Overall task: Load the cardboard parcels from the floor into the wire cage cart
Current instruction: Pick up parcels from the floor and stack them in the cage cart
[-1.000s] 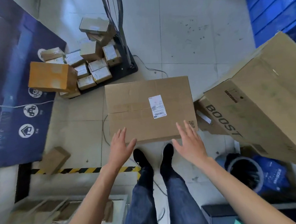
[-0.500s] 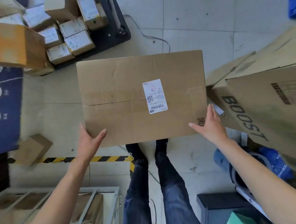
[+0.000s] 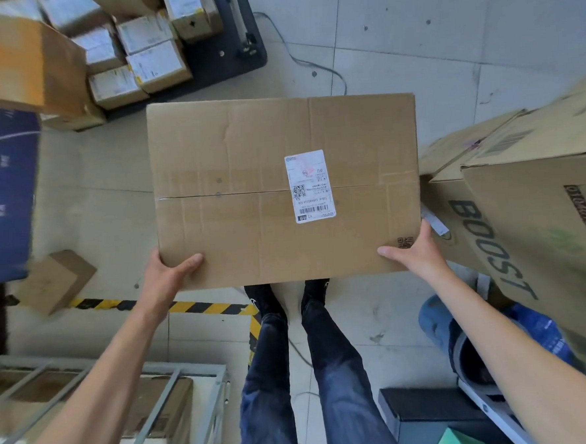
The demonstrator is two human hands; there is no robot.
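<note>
Now left hand [image 3: 171, 277] and right hand [image 3: 418, 253] grip the near corners of a big box [image 3: 265, 189], thumbs on top, holding it over the feet. Wire cart [image 3: 190, 367] at lower left holds cardboard [image 3: 144, 399]; small parcels [image 3: 144, 56] lie beyond.

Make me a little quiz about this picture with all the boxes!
1. True or false: a white label is stuck on top of the big box.
2. Look at the left hand and the right hand. How many hold the big box? A: none. B: one. C: both.
3. Fill in: the carton on the person's right says ____.

Key: 1 true; 2 C; 3 BOOST.
</note>
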